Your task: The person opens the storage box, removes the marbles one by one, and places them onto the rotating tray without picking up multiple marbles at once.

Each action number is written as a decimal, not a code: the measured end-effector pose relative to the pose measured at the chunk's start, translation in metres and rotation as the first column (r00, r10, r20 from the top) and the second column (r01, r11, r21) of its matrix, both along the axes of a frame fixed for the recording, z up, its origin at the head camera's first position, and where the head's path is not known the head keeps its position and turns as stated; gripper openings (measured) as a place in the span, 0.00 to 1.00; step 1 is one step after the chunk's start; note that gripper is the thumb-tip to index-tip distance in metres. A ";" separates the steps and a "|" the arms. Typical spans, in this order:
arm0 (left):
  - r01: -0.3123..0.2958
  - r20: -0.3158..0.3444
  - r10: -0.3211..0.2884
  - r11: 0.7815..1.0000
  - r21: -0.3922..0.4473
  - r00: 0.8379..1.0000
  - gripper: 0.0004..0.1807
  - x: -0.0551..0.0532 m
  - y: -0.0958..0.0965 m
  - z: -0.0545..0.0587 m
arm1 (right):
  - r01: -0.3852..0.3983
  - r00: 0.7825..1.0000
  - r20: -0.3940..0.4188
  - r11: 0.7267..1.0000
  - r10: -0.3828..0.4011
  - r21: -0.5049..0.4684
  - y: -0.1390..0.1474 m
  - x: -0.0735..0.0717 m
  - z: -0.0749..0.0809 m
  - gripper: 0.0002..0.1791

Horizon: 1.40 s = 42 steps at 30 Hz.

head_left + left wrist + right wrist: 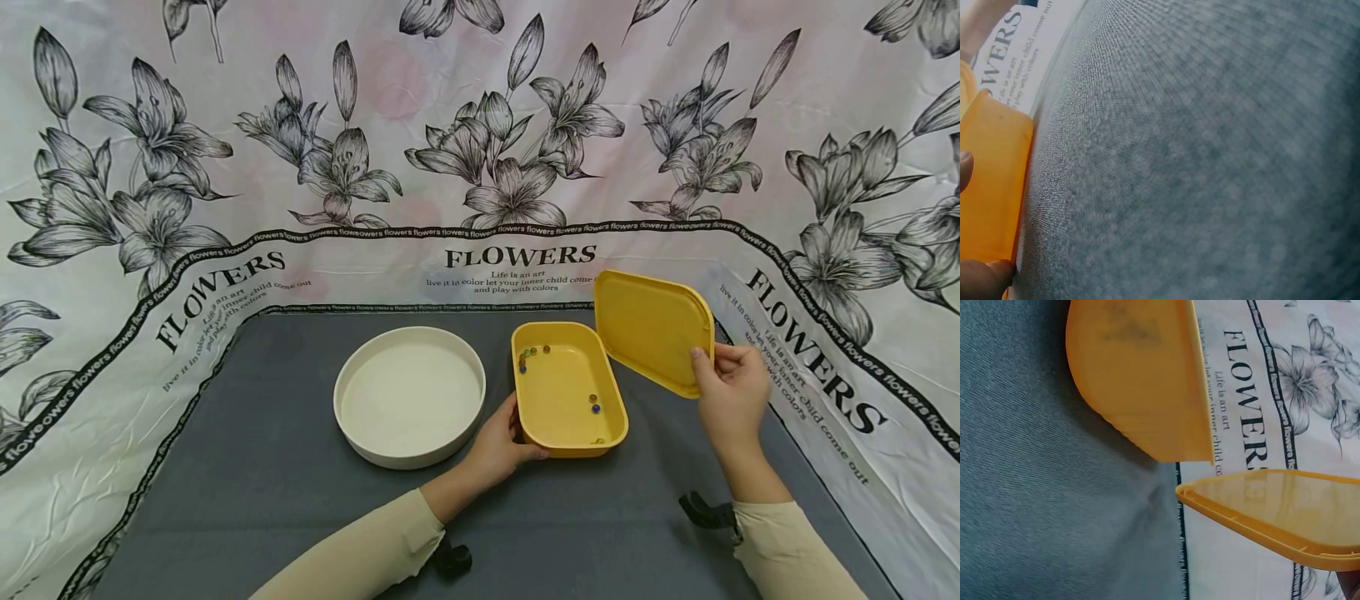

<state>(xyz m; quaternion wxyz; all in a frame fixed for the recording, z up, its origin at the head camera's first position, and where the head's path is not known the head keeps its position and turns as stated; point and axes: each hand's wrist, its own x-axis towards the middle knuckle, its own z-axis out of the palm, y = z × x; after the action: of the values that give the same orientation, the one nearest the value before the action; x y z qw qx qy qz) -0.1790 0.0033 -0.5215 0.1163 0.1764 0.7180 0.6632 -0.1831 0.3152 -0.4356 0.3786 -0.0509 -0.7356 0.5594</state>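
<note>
A yellow rectangular container (567, 392) sits with its open top up, several small round coloured beads (527, 358) lying in it near the far left corner and along the right side. My left hand (498, 442) grips the container at its near left corner, thumb (988, 278) low on the wall. Held up to the right is the matching yellow lid (652, 329), pinched at its right edge by my right hand (735, 396). The lid is tilted and overlaps the container's far right corner in the head view; a raised rim (1254, 532) shows in the right wrist view.
Left of the container stands a round, cream-white shallow dish (408, 396), close to my left hand. A grey cloth (285, 467) covers the table, bordered by white floral fabric (360, 267) with printed lettering. Black straps (705, 510) show at both sleeves.
</note>
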 end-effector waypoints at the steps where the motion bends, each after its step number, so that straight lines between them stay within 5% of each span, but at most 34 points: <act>1: -0.001 0.000 0.001 1.000 -0.001 1.000 0.58 0.000 0.000 0.000 | 0.003 1.000 0.010 0.999 -0.003 -0.041 0.001 0.000 -0.001 0.08; 3: -0.003 -0.003 0.003 1.000 -0.003 1.000 0.57 0.000 0.000 0.000 | 0.007 1.000 0.024 0.990 -0.004 -0.143 0.005 -0.001 -0.003 0.09; 6: -0.004 -0.004 0.004 1.000 -0.007 1.000 0.57 -0.001 0.000 0.000 | 0.006 0.999 0.044 0.941 0.009 -0.339 0.012 -0.004 -0.007 0.11; 11: 0.002 -0.006 -0.002 1.000 0.001 1.000 0.58 -0.001 0.000 -0.002 | 0.027 0.998 0.059 0.793 0.012 -0.609 0.024 -0.004 -0.013 0.14; 16: 0.004 -0.011 -0.004 1.000 0.018 1.000 0.58 -0.001 0.000 -0.002 | 0.062 0.996 0.092 0.700 0.006 -0.712 0.033 0.000 -0.019 0.15; 30: -0.007 0.009 0.007 1.000 -0.017 1.000 0.60 0.003 -0.002 -0.001 | 0.181 0.944 0.312 0.618 0.109 -0.765 0.065 0.016 -0.040 0.19; 36: -0.008 0.001 0.008 1.000 -0.006 1.000 0.59 0.005 -0.003 -0.001 | 0.096 0.923 0.279 0.544 0.264 -0.833 0.072 0.026 -0.047 0.19; 40: -0.009 0.002 0.009 1.000 -0.002 1.000 0.59 0.005 -0.004 -0.002 | 0.000 0.877 0.243 0.507 0.413 -0.862 0.078 0.032 -0.054 0.06; 42: -0.014 0.003 0.014 1.000 -0.003 1.000 0.60 0.005 -0.004 -0.003 | -0.059 0.848 0.227 0.512 0.479 -0.857 0.082 0.034 -0.057 0.07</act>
<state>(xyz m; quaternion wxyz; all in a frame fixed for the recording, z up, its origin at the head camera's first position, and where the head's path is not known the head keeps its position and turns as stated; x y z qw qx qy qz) -0.1743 -0.0009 -0.5241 0.1131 0.1702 0.7202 0.6630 -0.1486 0.3973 -0.4924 0.0394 -0.2276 -0.4494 0.8629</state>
